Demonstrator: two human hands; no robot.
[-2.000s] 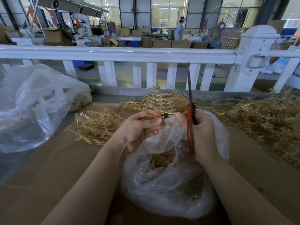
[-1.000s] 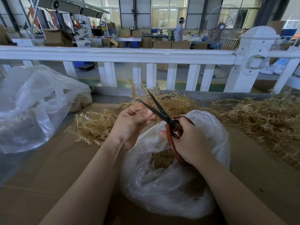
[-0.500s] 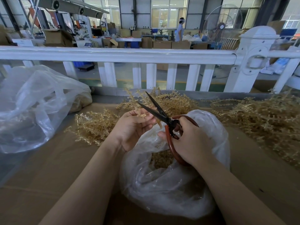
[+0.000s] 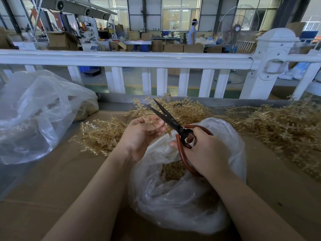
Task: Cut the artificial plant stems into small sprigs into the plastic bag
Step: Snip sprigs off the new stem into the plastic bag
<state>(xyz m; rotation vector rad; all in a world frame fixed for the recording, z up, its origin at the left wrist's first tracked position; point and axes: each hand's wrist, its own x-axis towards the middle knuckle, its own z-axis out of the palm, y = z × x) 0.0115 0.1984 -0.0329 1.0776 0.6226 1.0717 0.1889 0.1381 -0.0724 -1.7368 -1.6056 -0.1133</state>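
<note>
**Scissors open over the bag**

Over the mouth of the clear bag (image 4: 182, 197), from the head view, I see both hands at work. My left hand (image 4: 142, 136) has its fingers curled, pinching a thin tan stem (image 4: 152, 121) at the fingertips, just above the bag's near-left rim. My right hand (image 4: 206, 150) grips the red loop handles of the scissors (image 4: 173, 121); the dark blades are parted and point up and to the left, their edges right beside the left fingertips. A short sprig (image 4: 168, 132) hangs below the blades, between the two hands, over the bag opening. Cut sprigs lie heaped inside the bag.

The bag sits on a brown cardboard surface (image 4: 52, 188). Loose stems lie in piles behind it: one pile (image 4: 100, 134) to the left of the left hand, one (image 4: 187, 110) behind the scissors, and a big pile (image 4: 286, 129) to the right. A second, larger plastic bag (image 4: 34, 115) slumps at far left. A white railing (image 4: 130, 58) runs across behind the work surface, with a factory floor beyond it.
</note>
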